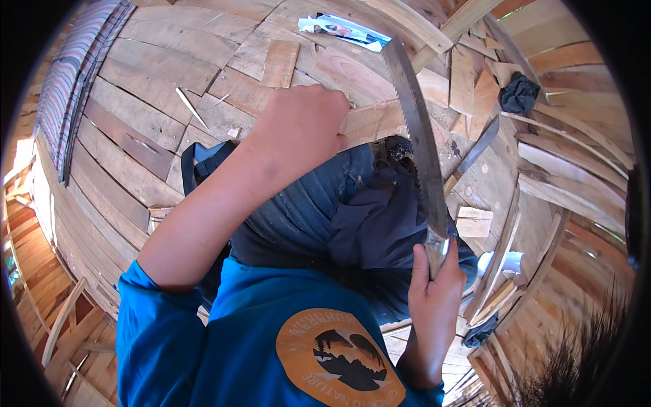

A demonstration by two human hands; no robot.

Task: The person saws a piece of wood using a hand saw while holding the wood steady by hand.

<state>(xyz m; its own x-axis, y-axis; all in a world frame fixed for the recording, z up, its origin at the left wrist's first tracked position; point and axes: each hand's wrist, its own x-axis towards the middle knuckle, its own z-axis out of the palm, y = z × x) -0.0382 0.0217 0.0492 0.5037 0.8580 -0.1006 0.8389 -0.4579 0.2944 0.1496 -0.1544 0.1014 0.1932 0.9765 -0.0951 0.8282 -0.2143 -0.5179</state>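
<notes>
1. Saw (420,136): tip pointing forward, closed firmly in the right grip (437,288).
2. Plank (371,122): ahead of the body, end apparently clasped in the left grip (302,122).
3. Progress, judged: sawing unfinished; no completed cut visible. Blade contact: cannot tell.
4. Wooden floor (152,51): long knife (480,147), black cloth (519,93), small wood block (474,222).
5. Hindrance, judged: loose timber strips (576,163) crowding the right side.

Two bare hands (305,125) (437,285); one handsaw with a curved grey toothed blade (420,129); one straight grey blade with a wooden handle (480,147); two crumpled black bundles (520,93) (480,332); one striped multicoloured cloth (78,74); one glossy blue-and-white packet (344,31). Overlapping pale wooden offcuts (463,78) defy exact counting.
</notes>
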